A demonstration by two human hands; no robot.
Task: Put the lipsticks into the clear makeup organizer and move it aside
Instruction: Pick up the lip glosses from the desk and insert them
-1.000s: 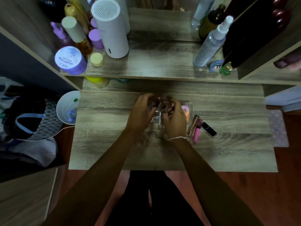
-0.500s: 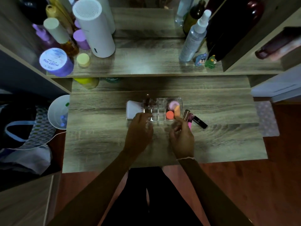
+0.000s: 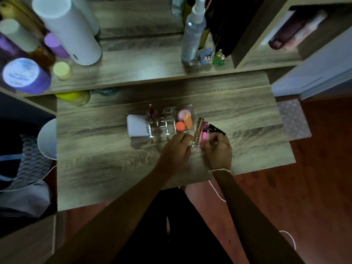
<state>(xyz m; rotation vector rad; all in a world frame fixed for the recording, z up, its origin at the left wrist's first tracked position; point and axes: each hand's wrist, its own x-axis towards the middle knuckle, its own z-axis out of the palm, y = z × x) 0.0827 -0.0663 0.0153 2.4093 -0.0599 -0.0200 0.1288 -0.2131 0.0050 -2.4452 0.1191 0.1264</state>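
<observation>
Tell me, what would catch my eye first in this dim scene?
Probably the bright sponges, pink and orange, in the right end of the clear organizer at mid-table. Just right of it, both hands meet over three lipsticks: the left hand by a gold one, the right hand at a pink one and a black one. A big white cylinder stands on the shelf behind.

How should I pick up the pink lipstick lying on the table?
Probably pinch the pink lipstick across its middle, coming from above. It lies flat, pressed between the gold tube and the black tube, so its sides are crowded and only its top is free. The right hand is nearest.
</observation>
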